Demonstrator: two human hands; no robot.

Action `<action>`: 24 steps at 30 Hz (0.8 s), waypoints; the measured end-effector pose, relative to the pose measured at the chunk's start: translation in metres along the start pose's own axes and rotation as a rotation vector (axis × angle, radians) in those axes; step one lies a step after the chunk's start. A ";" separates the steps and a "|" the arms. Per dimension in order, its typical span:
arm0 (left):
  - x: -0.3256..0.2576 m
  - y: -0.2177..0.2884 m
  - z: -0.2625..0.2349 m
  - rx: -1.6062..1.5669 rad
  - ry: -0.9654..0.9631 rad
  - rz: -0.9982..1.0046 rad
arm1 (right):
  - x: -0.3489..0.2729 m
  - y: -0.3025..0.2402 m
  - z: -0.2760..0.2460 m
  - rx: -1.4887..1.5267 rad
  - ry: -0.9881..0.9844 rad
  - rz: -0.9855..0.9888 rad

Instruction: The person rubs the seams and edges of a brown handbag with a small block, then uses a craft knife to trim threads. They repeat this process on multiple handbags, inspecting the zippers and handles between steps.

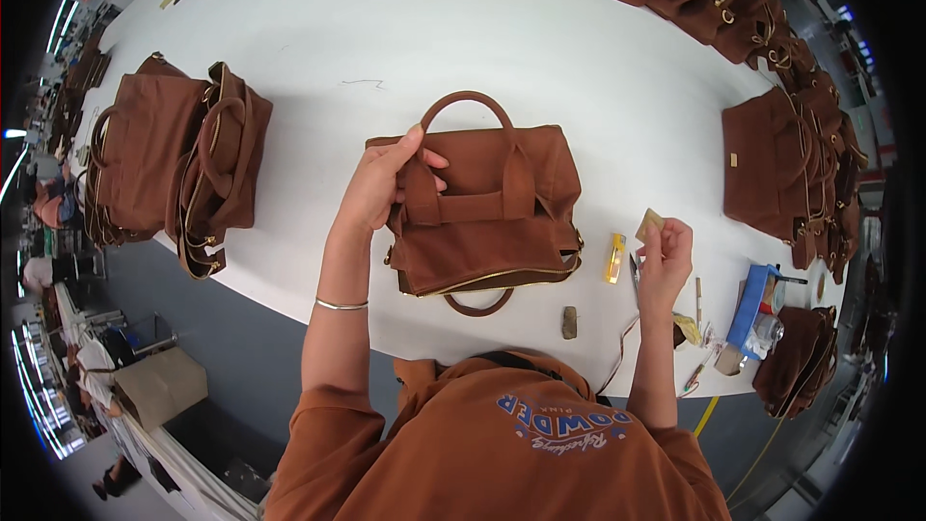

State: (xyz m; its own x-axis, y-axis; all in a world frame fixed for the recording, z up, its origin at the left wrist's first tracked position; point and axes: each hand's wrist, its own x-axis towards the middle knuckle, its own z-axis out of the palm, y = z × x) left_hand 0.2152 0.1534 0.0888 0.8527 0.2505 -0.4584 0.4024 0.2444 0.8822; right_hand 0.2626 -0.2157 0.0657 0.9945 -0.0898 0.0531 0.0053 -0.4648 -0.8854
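A brown handbag [477, 246] lies on the white table in front of me. Its far handle stretches away from me, and its zipped opening with a gold zipper faces my body. My left hand [378, 178] is closed around the left base of that far handle, thumb on top. To the right of the bag, my right hand [667, 260] pinches a small flat tan piece [650, 222] between thumb and fingertips, just above the table. A yellow lighter [614, 259] lies between the bag and my right hand. Nearer to me rests a small dark greenish-brown block [569, 322].
Several brown handbags [174, 154] stand at the left edge of the white table [309, 58]. More bags [772, 159] line the right side and far edge. A blue box [750, 309] with small supplies and loose tools sits at the near right.
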 end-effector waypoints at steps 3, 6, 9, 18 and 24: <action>0.002 0.004 0.000 -0.012 -0.001 -0.031 | 0.008 -0.048 0.033 0.140 -0.167 -0.127; 0.006 0.001 -0.001 -0.032 0.001 -0.053 | 0.005 -0.089 0.080 0.132 -0.402 -0.390; 0.005 0.003 0.001 -0.062 0.018 -0.052 | 0.006 -0.112 0.128 0.067 -0.549 -0.735; 0.009 -0.002 -0.001 -0.136 0.022 -0.022 | 0.016 -0.117 0.178 -0.001 -0.667 -0.846; 0.010 -0.002 0.001 -0.154 0.028 0.009 | 0.015 -0.121 0.178 0.092 -0.690 -0.780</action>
State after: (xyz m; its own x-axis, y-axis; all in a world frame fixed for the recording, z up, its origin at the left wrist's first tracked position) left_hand 0.2229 0.1544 0.0825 0.8455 0.2786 -0.4555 0.3376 0.3821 0.8602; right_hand 0.2953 -0.0035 0.0914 0.5551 0.7423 0.3754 0.6507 -0.1064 -0.7518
